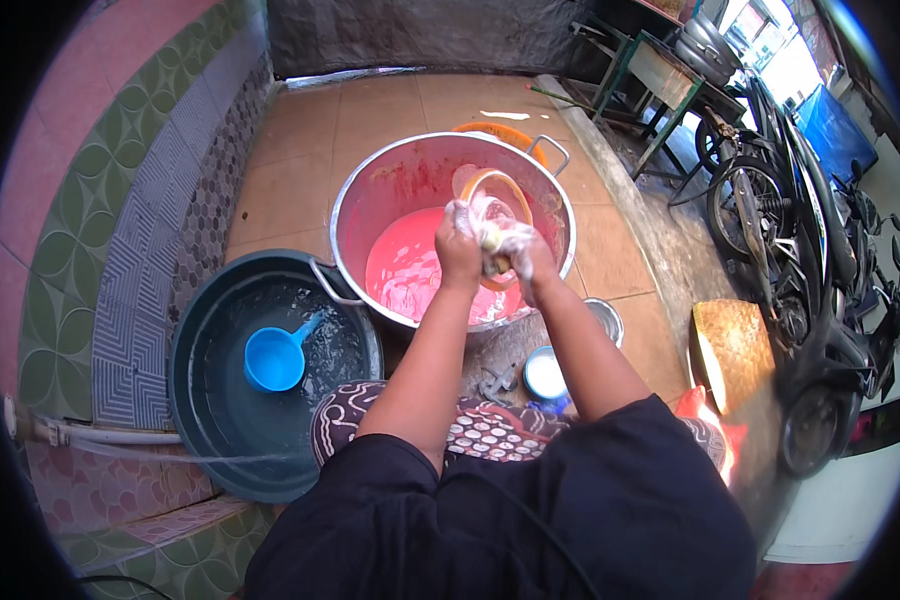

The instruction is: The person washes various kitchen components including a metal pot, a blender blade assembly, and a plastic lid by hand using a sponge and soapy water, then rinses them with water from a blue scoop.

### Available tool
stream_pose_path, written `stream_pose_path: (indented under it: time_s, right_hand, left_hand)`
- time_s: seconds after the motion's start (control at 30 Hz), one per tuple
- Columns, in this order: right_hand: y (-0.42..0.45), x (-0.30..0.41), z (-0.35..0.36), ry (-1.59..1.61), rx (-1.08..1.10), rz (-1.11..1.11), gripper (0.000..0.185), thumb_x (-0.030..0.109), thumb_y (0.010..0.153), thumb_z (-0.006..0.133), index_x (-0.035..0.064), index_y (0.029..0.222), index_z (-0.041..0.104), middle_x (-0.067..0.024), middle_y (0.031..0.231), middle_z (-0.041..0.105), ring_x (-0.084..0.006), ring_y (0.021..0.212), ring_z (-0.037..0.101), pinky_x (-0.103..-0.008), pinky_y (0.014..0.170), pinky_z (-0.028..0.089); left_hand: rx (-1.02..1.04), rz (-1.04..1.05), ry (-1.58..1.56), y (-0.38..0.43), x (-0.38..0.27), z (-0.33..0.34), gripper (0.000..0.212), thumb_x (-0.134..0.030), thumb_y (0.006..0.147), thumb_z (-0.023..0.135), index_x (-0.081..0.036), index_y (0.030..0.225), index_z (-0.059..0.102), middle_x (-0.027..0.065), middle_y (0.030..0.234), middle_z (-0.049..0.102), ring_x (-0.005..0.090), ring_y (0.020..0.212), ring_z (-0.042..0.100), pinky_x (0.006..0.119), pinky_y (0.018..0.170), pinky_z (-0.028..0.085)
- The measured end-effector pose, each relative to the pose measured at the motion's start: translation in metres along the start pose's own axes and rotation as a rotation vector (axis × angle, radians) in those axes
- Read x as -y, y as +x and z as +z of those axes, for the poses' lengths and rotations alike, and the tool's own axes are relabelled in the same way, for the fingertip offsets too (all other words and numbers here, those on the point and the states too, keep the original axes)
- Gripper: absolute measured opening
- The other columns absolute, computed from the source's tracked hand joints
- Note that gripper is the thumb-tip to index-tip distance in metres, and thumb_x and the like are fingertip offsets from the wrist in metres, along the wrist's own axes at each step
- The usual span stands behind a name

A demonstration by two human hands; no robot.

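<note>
My left hand (457, 236) and my right hand (531, 259) are close together above a large metal pot (409, 176). White suds cover the fingers of both. They grip a round item with an orange rim (523, 196), tilted over the pot; the suds and fingers hide what kind of item it is. Something small and yellowish (501, 264) shows between the hands, too covered to name. Pink liquid (401, 259) with foam on it lies in the bottom of the pot, and reddish stains mark the pot's inner wall.
Left of the pot, a blue dipper (274, 360) floats in a dark basin of water (187, 352); water streams in from a pipe (120, 435). A small blue tub (545, 375) of white stuff and a metal bowl (607, 319) sit beneath my right arm. Motorcycles (802, 217) stand right.
</note>
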State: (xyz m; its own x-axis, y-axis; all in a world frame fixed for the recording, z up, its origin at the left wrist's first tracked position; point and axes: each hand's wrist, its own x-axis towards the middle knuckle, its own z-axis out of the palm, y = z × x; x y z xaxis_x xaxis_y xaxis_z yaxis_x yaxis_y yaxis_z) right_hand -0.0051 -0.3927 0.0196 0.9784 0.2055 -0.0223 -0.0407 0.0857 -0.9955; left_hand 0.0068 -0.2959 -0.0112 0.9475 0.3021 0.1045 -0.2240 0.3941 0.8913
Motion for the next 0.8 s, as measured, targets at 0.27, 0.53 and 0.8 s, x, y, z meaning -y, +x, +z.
stream_pose_path:
  time_s: [0.27,0.53,0.8]
  right_hand:
    - [0.011,-0.009,-0.074,-1.567,-0.194,-0.562,0.019,0.022,0.07,0.056,0.0106,0.08,0.066,-0.0099,0.079,0.063,-0.0298,0.076,0.057,-0.039,0.066,0.046]
    - [0.013,-0.013,-0.013,-0.812,-0.063,-0.79,0.009,0.017,0.068,0.059,0.0094,0.071,0.062,-0.0096,0.071,0.059,-0.0289,0.067,0.056,-0.0398,0.062,0.043]
    - [0.014,0.003,-0.027,-1.243,0.114,-0.909,0.017,0.018,0.062,0.065,0.0072,0.076,0.063,-0.0104,0.081,0.06,-0.0298,0.075,0.056,-0.0404,0.069,0.043]
  left_hand:
    - [-0.008,-0.274,-0.123,0.005,-0.005,0.002,0.032,-0.032,0.089,0.046,-0.002,0.087,0.058,-0.0012,0.075,0.05,0.0074,0.069,0.043,0.023,0.063,0.036]
    - [0.077,-0.421,-0.17,0.014,0.01,-0.004,0.04,-0.044,0.087,0.045,-0.007,0.079,0.056,0.0019,0.068,0.052,0.012,0.06,0.049,0.028,0.055,0.041]
    - [0.095,-0.521,-0.147,0.008,-0.003,-0.005,0.036,-0.041,0.088,0.044,-0.008,0.078,0.056,-0.0008,0.066,0.047,0.011,0.056,0.045,0.026,0.05,0.037]
